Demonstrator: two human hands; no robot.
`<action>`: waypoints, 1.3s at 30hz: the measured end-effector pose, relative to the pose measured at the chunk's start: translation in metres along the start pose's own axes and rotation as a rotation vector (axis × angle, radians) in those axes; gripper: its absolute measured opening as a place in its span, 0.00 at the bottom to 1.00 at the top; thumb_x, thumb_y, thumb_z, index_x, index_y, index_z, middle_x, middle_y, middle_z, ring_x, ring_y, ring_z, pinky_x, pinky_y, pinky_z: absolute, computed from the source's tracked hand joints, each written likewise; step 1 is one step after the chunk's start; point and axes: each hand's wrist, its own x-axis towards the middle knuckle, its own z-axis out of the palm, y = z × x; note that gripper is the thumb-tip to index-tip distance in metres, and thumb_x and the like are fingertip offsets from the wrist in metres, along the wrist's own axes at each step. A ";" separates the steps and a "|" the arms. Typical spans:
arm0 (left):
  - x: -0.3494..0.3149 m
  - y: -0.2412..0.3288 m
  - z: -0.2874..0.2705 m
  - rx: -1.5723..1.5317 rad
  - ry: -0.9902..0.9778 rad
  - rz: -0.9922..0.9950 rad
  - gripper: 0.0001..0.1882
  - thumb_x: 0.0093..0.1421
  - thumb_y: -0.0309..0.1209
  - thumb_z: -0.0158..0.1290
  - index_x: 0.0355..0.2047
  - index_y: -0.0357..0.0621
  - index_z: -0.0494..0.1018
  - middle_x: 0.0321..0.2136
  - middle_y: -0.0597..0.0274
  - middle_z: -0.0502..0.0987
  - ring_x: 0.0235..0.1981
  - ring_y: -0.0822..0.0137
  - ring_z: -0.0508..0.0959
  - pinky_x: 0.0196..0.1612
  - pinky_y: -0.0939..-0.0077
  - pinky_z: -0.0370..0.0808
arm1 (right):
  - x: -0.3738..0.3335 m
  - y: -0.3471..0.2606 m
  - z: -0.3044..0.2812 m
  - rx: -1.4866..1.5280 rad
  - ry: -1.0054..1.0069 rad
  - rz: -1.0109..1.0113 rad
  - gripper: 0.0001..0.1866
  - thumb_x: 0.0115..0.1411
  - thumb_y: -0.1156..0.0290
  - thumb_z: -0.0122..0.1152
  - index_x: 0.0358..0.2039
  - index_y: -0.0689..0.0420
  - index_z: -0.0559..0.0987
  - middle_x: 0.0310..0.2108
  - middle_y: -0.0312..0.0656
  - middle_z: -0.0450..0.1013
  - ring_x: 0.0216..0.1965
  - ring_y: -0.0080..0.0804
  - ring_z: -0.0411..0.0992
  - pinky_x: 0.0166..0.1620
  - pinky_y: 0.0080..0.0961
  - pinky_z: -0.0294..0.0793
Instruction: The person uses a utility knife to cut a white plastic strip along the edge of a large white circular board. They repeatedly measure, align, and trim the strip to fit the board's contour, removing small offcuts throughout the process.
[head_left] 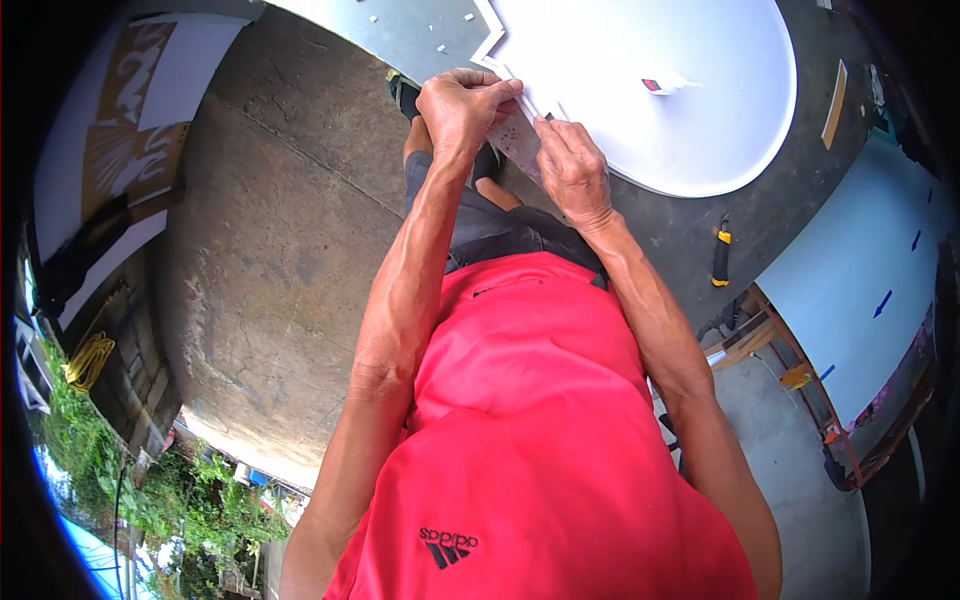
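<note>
My left hand (463,112) is closed, its thumb and forefinger pinching a thin white strip (527,101) at the stepped near edge of a large white rounded panel (690,140). My right hand (575,175) is closed on the same strip just to the right, its fingertips close to those of the left. The strip follows the panel's zigzag edge; the parts under my fingers are hidden. A small red, black and white object (652,86) lies on the panel; its kind cannot be made out.
The panel lies on a grey table (665,215) with a yellow-and-black-handled tool (721,255), perhaps a cutter, and a wooden strip (834,105). White scraps (441,49) lie left of the panel. A pale blue sheet (850,290) stands at right; a brown-and-white patterned panel (130,130) is far left.
</note>
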 end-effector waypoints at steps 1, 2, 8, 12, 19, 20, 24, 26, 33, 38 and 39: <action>0.000 0.001 -0.001 -0.007 0.005 -0.009 0.13 0.52 0.28 0.71 0.31 0.29 0.82 0.24 0.53 0.84 0.23 0.71 0.84 0.27 0.81 0.82 | -0.001 0.000 0.001 0.007 0.013 0.005 0.20 0.51 0.86 0.62 0.47 0.66 0.80 0.39 0.48 0.76 0.40 0.45 0.76 0.42 0.37 0.79; 0.001 -0.001 -0.001 -0.045 -0.013 -0.007 0.12 0.53 0.26 0.71 0.31 0.29 0.82 0.24 0.52 0.84 0.22 0.70 0.84 0.27 0.81 0.82 | -0.002 0.001 0.001 0.011 0.021 0.004 0.20 0.51 0.86 0.62 0.47 0.66 0.80 0.39 0.48 0.76 0.40 0.45 0.76 0.43 0.37 0.79; 0.000 0.004 0.000 -0.044 -0.034 -0.007 0.12 0.53 0.24 0.70 0.32 0.26 0.80 0.24 0.49 0.83 0.24 0.66 0.85 0.28 0.79 0.84 | -0.006 0.005 -0.002 0.060 0.069 0.026 0.19 0.53 0.84 0.62 0.47 0.64 0.80 0.39 0.45 0.76 0.40 0.43 0.76 0.43 0.36 0.79; 0.002 0.000 -0.004 -0.052 -0.053 -0.002 0.11 0.54 0.23 0.69 0.31 0.25 0.80 0.25 0.47 0.83 0.25 0.65 0.85 0.28 0.79 0.84 | -0.012 0.000 -0.021 0.062 0.204 0.169 0.16 0.59 0.82 0.61 0.48 0.60 0.81 0.39 0.44 0.77 0.36 0.38 0.78 0.39 0.32 0.78; -0.001 0.012 -0.004 -0.063 -0.087 -0.029 0.10 0.54 0.22 0.69 0.31 0.26 0.79 0.26 0.48 0.83 0.25 0.63 0.86 0.29 0.77 0.84 | -0.034 0.008 -0.052 0.129 0.324 0.548 0.10 0.63 0.79 0.59 0.45 0.62 0.81 0.34 0.44 0.77 0.28 0.34 0.76 0.32 0.30 0.75; 0.001 0.011 -0.003 -0.071 -0.088 -0.025 0.10 0.54 0.22 0.69 0.31 0.26 0.79 0.26 0.48 0.83 0.25 0.63 0.86 0.29 0.77 0.84 | -0.038 0.011 -0.052 0.114 0.356 0.580 0.11 0.63 0.78 0.59 0.45 0.62 0.81 0.33 0.44 0.77 0.28 0.33 0.76 0.31 0.29 0.75; 0.007 0.001 -0.002 -0.104 -0.115 -0.048 0.11 0.54 0.22 0.69 0.32 0.26 0.79 0.26 0.47 0.83 0.26 0.62 0.86 0.29 0.77 0.84 | -0.066 0.021 -0.059 -0.010 0.455 0.747 0.11 0.63 0.75 0.60 0.45 0.61 0.82 0.34 0.43 0.77 0.31 0.34 0.76 0.36 0.32 0.76; 0.006 0.004 -0.003 -0.104 -0.106 -0.074 0.11 0.55 0.22 0.68 0.32 0.26 0.79 0.26 0.47 0.83 0.26 0.62 0.85 0.29 0.76 0.84 | -0.092 0.030 -0.070 -0.058 0.457 0.930 0.15 0.61 0.72 0.63 0.48 0.59 0.81 0.40 0.44 0.77 0.42 0.40 0.77 0.47 0.40 0.75; 0.008 0.005 -0.002 -0.156 -0.175 -0.105 0.10 0.53 0.20 0.68 0.30 0.24 0.78 0.24 0.47 0.83 0.23 0.62 0.85 0.26 0.73 0.84 | -0.213 0.116 -0.116 -0.791 0.185 1.217 0.36 0.61 0.64 0.66 0.68 0.52 0.63 0.64 0.45 0.65 0.62 0.50 0.66 0.58 0.52 0.69; 0.009 0.005 -0.004 -0.132 -0.153 -0.104 0.10 0.54 0.20 0.68 0.31 0.25 0.78 0.26 0.46 0.82 0.26 0.60 0.85 0.29 0.73 0.86 | -0.226 0.140 -0.129 -0.767 -0.033 1.203 0.29 0.64 0.63 0.62 0.64 0.55 0.68 0.58 0.47 0.70 0.60 0.52 0.68 0.56 0.51 0.71; 0.007 0.005 -0.004 -0.136 -0.149 -0.112 0.10 0.54 0.19 0.68 0.31 0.25 0.77 0.27 0.46 0.82 0.26 0.60 0.85 0.29 0.73 0.86 | -0.240 0.149 -0.134 -0.770 -0.053 1.151 0.27 0.65 0.63 0.61 0.62 0.57 0.70 0.56 0.48 0.71 0.58 0.52 0.69 0.55 0.52 0.71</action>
